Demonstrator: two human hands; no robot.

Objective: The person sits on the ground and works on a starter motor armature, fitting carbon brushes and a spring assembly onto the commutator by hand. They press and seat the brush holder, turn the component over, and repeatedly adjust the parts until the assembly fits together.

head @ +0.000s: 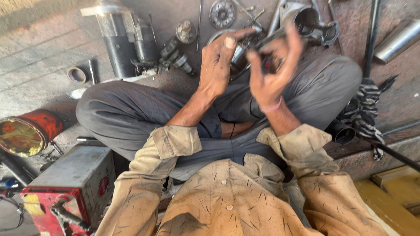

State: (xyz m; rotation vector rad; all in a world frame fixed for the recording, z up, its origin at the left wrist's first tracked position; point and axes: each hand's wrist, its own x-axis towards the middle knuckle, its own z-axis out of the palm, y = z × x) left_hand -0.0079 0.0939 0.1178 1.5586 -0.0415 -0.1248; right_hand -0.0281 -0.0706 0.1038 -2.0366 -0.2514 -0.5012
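Bare concrete floor (39,48), dusty and stained, serves as the work surface; the person sits cross-legged on it in grey trousers (131,113) and a soiled tan shirt (227,196). Both hands are raised in front of the chest over the knees. The left hand (218,65) is closed around a small shiny metal part (239,54), thumb laid across its top, so the grip is clamped on that piece. The right hand (273,72), with a pink band at the wrist, touches the same part from the other side; its thumb and forefinger are pinched at the part while the remaining fingers stand spread, and motion blur hides exactly what the fingertips grasp. On the floor beyond the hands lie a round toothed disc (222,14), a grey cast housing (306,19) and several loose bolts. A large starter motor (122,39) stands at upper left, with a roll of tape (77,74) just beside it. A red tin (30,131) lies on its side at left, near a grey and red metal box (74,183). A striped cloth (365,111) hangs on a dark rod at right.
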